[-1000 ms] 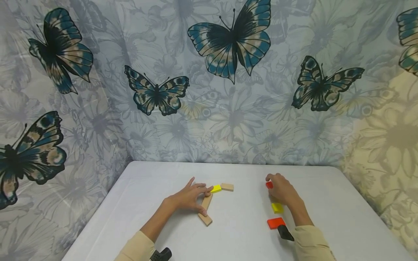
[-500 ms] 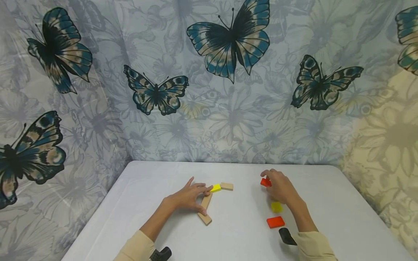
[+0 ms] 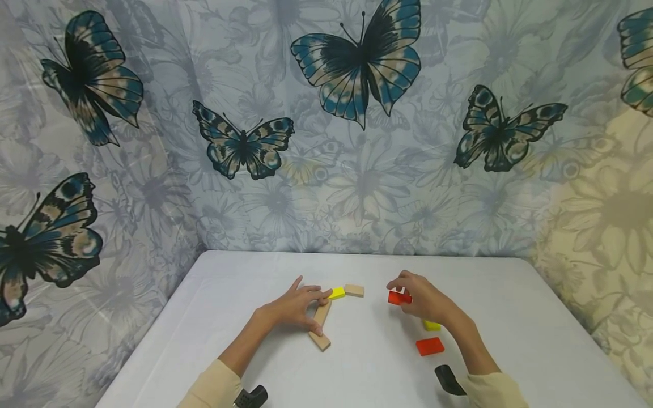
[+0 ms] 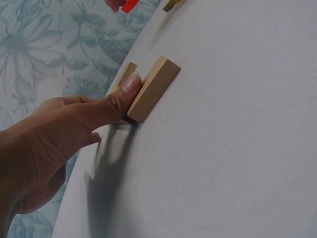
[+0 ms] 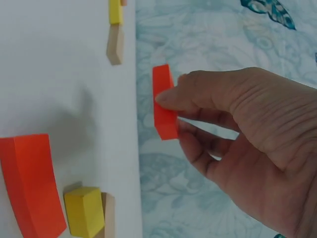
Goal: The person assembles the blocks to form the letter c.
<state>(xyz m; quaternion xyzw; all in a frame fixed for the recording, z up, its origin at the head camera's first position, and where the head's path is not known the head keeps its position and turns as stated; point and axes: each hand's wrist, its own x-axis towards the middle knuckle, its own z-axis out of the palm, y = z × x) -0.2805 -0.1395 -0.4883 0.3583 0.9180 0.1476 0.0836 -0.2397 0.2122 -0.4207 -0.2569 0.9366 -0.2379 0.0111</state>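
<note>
My left hand [image 3: 296, 307] spans a slanting wooden block [image 3: 322, 313], thumb at its near end and fingertips at its far end. Another wooden block [image 4: 154, 90] lies right by the thumb. Beyond the fingertips, a yellow block [image 3: 337, 293] and a further wooden block [image 3: 355, 290] continue the bent row. Between thumb and fingers, my right hand [image 3: 425, 297] pinches a red block [image 5: 164, 101] above the table, to the right of that row. Below this hand sit a yellow block [image 5: 85, 213] and a second red block [image 3: 430, 346].
Beside the right-hand yellow block, a wooden block [image 5: 110, 215] shows in the right wrist view. The white table [image 3: 245, 272] meets a butterfly-patterned cloth backdrop [image 3: 367, 187] along its far edge. Black devices [image 3: 449, 379] are worn at both wrists.
My right hand has carried the red block leftward, toward the row, uncovering more of that block in the head view. The left hand and its blocks have stayed in place.
</note>
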